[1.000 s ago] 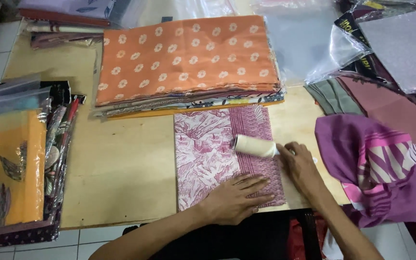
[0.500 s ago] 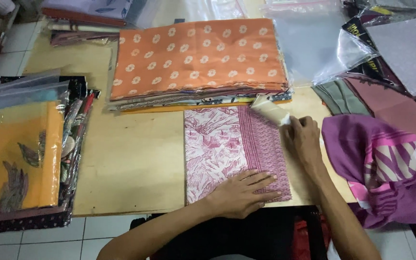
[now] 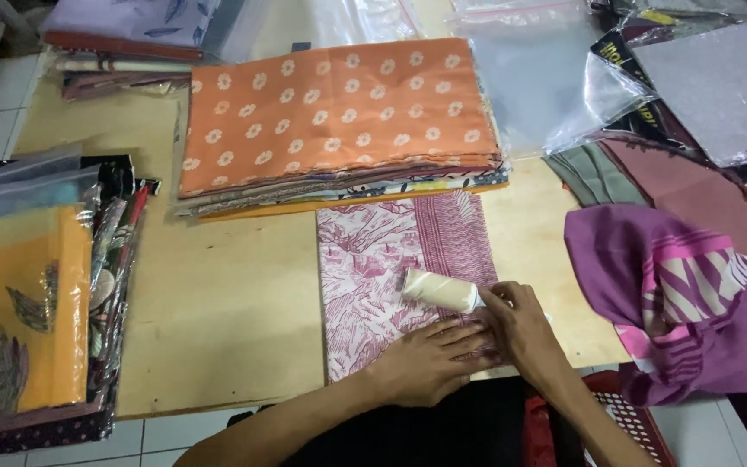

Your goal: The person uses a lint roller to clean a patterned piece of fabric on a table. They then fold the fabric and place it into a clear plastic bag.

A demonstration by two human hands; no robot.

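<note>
A folded pink patterned cloth (image 3: 382,259) lies on the wooden table (image 3: 218,303) near its front edge. My right hand (image 3: 525,333) grips the handle of a white lint roller (image 3: 439,291), whose roll rests on the lower part of the cloth. My left hand (image 3: 425,363) lies flat on the cloth's near edge, pressing it down, just below the roller.
A stack of folded cloths topped by an orange flowered one (image 3: 335,112) sits behind the pink cloth. Purple and pink fabric (image 3: 685,294) lies at the right, with clear plastic bags (image 3: 555,78) behind. Bagged orange cloth (image 3: 19,311) is on the left. A red basket (image 3: 616,424) stands below.
The roller went from the cloth's middle up to its far edge, then came back down to the near part. My left hand has stayed pressed on the cloth.
</note>
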